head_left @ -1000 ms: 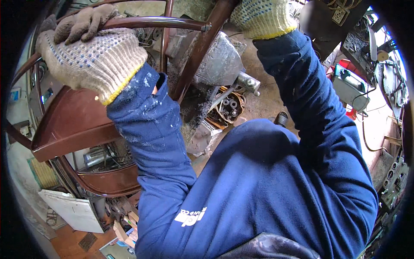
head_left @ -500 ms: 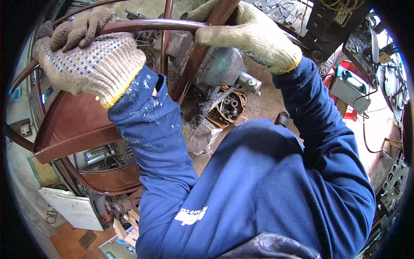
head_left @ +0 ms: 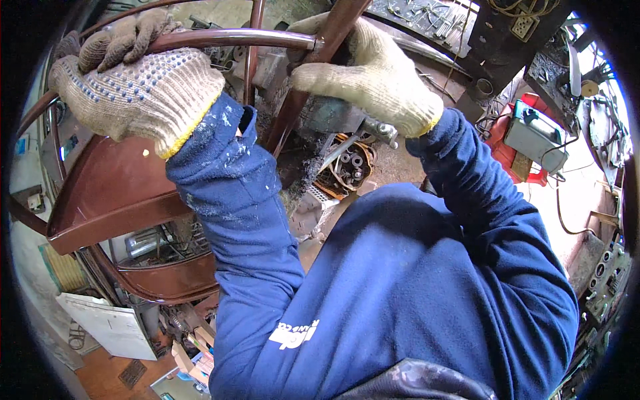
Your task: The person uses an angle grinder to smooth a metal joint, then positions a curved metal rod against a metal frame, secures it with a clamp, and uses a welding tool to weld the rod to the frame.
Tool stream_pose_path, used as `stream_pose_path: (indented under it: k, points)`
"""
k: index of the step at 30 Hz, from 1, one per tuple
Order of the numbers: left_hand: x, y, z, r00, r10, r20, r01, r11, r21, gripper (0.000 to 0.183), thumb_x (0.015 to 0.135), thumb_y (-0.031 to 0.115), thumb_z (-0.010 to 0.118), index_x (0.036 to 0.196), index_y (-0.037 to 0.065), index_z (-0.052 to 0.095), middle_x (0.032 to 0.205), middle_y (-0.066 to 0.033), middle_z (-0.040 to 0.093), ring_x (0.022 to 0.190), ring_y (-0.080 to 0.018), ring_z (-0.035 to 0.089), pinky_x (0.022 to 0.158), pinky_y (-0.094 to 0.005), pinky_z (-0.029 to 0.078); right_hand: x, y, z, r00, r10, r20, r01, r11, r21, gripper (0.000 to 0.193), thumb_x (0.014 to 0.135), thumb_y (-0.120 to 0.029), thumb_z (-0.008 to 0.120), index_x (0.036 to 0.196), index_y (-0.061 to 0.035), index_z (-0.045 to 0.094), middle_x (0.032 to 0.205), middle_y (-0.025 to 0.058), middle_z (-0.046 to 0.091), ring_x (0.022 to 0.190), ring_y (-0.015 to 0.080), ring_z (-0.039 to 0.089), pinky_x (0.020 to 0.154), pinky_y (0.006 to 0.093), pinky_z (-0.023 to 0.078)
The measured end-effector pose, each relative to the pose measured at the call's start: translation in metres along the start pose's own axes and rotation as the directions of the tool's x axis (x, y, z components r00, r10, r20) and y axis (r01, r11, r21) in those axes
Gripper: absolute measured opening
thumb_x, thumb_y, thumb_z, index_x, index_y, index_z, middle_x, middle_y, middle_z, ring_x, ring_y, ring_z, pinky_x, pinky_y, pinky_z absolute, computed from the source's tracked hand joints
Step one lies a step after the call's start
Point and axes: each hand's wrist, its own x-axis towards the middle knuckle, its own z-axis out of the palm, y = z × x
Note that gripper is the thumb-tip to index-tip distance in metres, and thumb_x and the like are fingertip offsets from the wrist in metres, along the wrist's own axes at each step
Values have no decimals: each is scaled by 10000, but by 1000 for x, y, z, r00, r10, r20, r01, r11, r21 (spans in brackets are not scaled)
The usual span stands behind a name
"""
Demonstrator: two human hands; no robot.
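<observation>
A glossy dark-brown metal frame of curved tubes and upright bars fills the upper left. My left hand [head_left: 133,87], in a knitted glove with blue dots, is closed over its curved tube [head_left: 220,39] at the far left. My right hand [head_left: 380,80], in a plain cream knitted glove, reaches round the slanting upright bar [head_left: 297,100], just below where the curved tube joins it. The thumb lies across the near side of the bar; the other fingers are partly hidden behind it. Below my left forearm is the frame's brown curved panel [head_left: 120,187].
A basket of metal parts [head_left: 350,167] sits on the floor, with a hammer-like tool [head_left: 377,130] above it. To the right stands a grey boxy machine [head_left: 537,140] by a red crate. A cluttered workbench [head_left: 433,20] lies at the back; a white board [head_left: 110,323] leans at lower left.
My right hand has moved down and slightly left, its thumb going from the curved tube's end to the slanting bar. My left hand keeps its hold.
</observation>
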Motion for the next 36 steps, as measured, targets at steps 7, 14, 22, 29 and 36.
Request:
stream_pose_path:
  k: [7,14,22,29,36]
  points:
    - [-2,-10,10,976,119,-183,-120,993,9,191,866,327,544,764,165,544,586,77,521,403,-108,474,425,-225,433,-1,7,12,982,61,-178,-57,998,29,367,820,-299,800,1045,-31,687,897,70,719,886,144,664,811,320,532]
    - [-7,-13,10,846,498,-192,-312,753,579,339,895,294,527,1018,-17,582,831,-143,666,633,-278,669,595,-329,592,-3,14,32,953,-22,-301,10,999,-43,334,836,-311,780,1001,-39,677,842,64,708,791,139,648,719,312,523]
    - [-32,8,24,896,436,-87,123,-55,991,656,897,495,648,1155,-104,583,1043,-187,700,975,-293,679,830,-391,571,-9,6,23,959,-28,-282,-19,987,-162,353,870,-248,746,1131,-38,634,933,72,699,855,148,650,782,320,524]
    - [-19,52,-18,966,118,230,-153,-456,877,720,884,668,580,1016,-36,649,770,-144,697,736,-273,699,666,-381,548,-6,11,27,933,-89,-348,11,975,-221,342,843,-331,742,984,-35,645,798,103,711,746,208,682,691,360,537]
    - [-9,75,-27,919,-66,389,-339,-636,693,642,891,630,609,1002,1,666,736,-82,669,660,-156,668,594,-311,523,-5,17,28,921,-78,-382,11,984,-175,338,847,-336,733,984,-40,647,807,115,712,745,215,684,692,361,536]
